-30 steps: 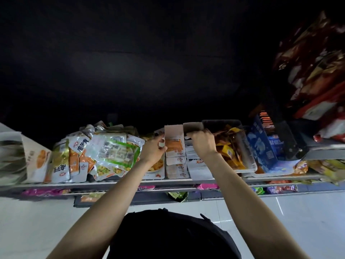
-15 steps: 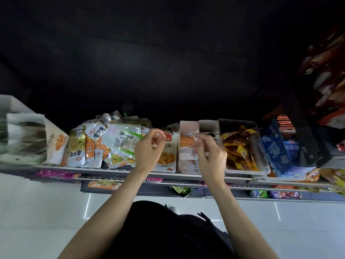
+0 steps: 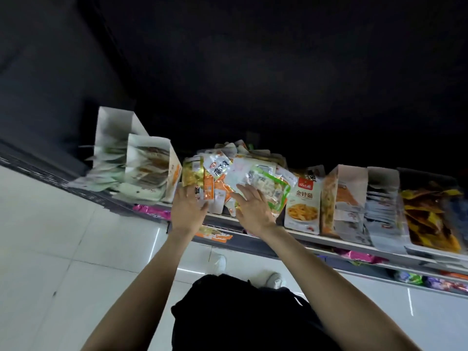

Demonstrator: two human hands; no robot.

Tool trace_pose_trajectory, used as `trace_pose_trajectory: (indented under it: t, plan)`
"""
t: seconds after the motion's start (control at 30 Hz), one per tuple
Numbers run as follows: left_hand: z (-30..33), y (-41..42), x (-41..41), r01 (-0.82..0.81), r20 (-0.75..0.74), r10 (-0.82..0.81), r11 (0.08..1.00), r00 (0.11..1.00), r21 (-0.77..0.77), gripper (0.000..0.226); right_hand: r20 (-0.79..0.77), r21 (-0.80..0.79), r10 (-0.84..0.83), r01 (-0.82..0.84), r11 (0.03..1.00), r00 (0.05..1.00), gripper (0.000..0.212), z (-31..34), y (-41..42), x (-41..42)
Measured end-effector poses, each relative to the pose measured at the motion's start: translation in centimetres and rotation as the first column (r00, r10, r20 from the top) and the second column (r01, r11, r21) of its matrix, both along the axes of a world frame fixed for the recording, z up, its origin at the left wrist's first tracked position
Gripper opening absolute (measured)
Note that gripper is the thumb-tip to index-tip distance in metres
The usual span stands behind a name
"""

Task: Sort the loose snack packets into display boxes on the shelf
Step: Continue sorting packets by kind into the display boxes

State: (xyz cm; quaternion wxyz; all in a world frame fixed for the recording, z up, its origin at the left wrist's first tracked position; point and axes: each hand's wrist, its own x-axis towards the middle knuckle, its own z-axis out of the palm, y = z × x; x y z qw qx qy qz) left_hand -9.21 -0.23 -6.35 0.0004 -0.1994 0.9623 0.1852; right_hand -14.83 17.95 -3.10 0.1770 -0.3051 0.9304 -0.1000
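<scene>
Both hands are up at the front edge of the shelf, pressed into the heap of loose packets; the left hand lies flat with its fingers spread on the orange and white packets at the heap's near left side, open and closed on nothing; the right hand is likewise open, fingers fanned across the clear green-edged packet that tops the pile, touching it but not clasping it. The heap spills right to the shelf's front lip, gold, orange and white wrappers lying every way.

Just right of the heap, touching it, stands an upright white pouch with a red badge and a picture of yellow strips; beside that a display box with its tall flap raised, orange and white packets stacked in it; next along a second box of grey-white packets; then a dark tray of yellow and orange wrappers toward the shelf's right end.

At the shelf's left end two white boxes lean with their flaps up, pale packets sliding out of them over the front edge.

Below the front edge a lower shelf shows pink and purple wrappers; under that is pale tiled floor, with the person's white shoes and dark clothing at the bottom.
</scene>
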Motion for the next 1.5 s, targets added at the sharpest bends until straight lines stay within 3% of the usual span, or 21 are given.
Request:
trace_pose_trajectory:
  t: [0.13, 0.33, 0.5, 0.63, 0.7, 0.73, 0.83, 0.9, 0.97, 1.03, 1.1, 1.17, 1.23, 1.3, 1.37, 1.5]
  plan:
    - [-0.5, -0.5, -0.9, 0.071, 0.145, -0.059, 0.994, 0.988, -0.083, 0.069, 0.015, 0.078, -0.076, 0.075, 0.994, 0.997, 0.054, -0.7, -2.7, 0.0]
    - [0.1, -1.8, -1.4, 0.120, 0.118, -0.117, 0.993, 0.986, -0.021, 0.055, -0.006, 0.068, -0.169, 0.169, 0.983, 0.986, 0.052, -0.9, -3.8, 0.3]
    - [2.4, -3.2, -0.9, 0.144, -0.006, -0.144, 0.990, 0.990, 0.002, 0.027, 0.007, -0.180, -0.273, 0.270, 0.946, 0.962, 0.048, 0.5, -4.9, 0.1]
    - [5.9, -3.5, 0.5, -0.045, -0.209, 0.093, 0.974, 0.973, 0.224, 0.021, 0.061, -0.430, -0.321, 0.315, 0.846, 0.945, 0.046, 2.8, -6.1, 0.5]
    - [7.6, -3.8, 1.3, -0.112, -0.261, 0.243, 0.894, 0.934, 0.433, 0.016, 0.133, -0.513, -0.347, 0.364, 0.777, 0.928, 0.044, 3.9, -6.5, 0.9]
    - [8.4, -3.7, 1.6, -0.131, -0.249, 0.322, 0.812, 0.913, 0.569, 0.013, 0.191, -0.535, -0.355, 0.400, 0.744, 0.915, 0.044, 4.3, -6.5, 1.1]
    - [10.0, -2.4, 1.5, -0.120, -0.123, 0.500, 0.426, 0.857, 0.897, 0.009, 0.439, -0.546, -0.362, 0.564, 0.620, 0.823, 0.040, 5.7, -6.7, 1.6]
    - [10.8, -0.9, 1.2, -0.098, -0.039, 0.522, 0.233, 0.852, 0.967, 0.012, 0.616, -0.517, -0.358, 0.703, 0.489, 0.702, 0.039, 6.2, -6.5, 2.0]
    - [11.3, 1.0, 0.8, -0.094, -0.004, 0.475, 0.183, 0.880, 0.979, 0.010, 0.719, -0.503, -0.361, 0.803, 0.319, 0.594, 0.032, 6.6, -5.5, 2.5]
    - [11.4, 3.3, 0.5, -0.114, 0.022, 0.377, 0.224, 0.926, 0.968, 0.009, 0.783, -0.504, -0.356, 0.856, 0.116, 0.509, 0.020, 7.1, -3.6, 2.7]
    - [11.3, 6.1, 0.1, -0.064, -0.006, 0.212, 0.321, 0.977, 0.945, 0.013, 0.837, -0.480, -0.325, 0.876, -0.052, 0.440, 0.019, 8.1, -0.8, 2.7]
    - [10.6, 9.4, -0.5, 0.052, -0.076, 0.032, 0.465, 0.997, 0.884, 0.016, 0.850, -0.469, -0.341, 0.871, -0.143, 0.402, 0.019, 8.8, 2.8, 2.6]
    - [9.9, 12.8, -1.3, 0.197, -0.133, -0.149, 0.605, 0.980, 0.772, 0.015, 0.800, -0.505, -0.470, 0.842, -0.190, 0.373, 0.013, 9.4, 7.3, 2.8]
    - [9.6, 16.2, -2.6, 0.305, -0.169, -0.261, 0.675, 0.950, 0.672, 0.023, 0.618, -0.621, -0.692, 0.771, -0.140, 0.372, 0.005, 9.9, 12.7, 3.1]
    - [9.2, 19.0, -4.3, 0.353, -0.200, -0.293, 0.718, 0.935, 0.600, 0.026, 0.333, -0.729, -0.865, 0.684, 0.016, 0.376, 0.007, 10.5, 18.1, 3.4]
    - [6.6, 23.3, -8.1, 0.311, -0.192, -0.247, 0.804, 0.950, 0.507, 0.042, -0.151, -0.776, -0.901, 0.516, 0.363, 0.407, 0.017, 12.3, 26.3, 2.4]
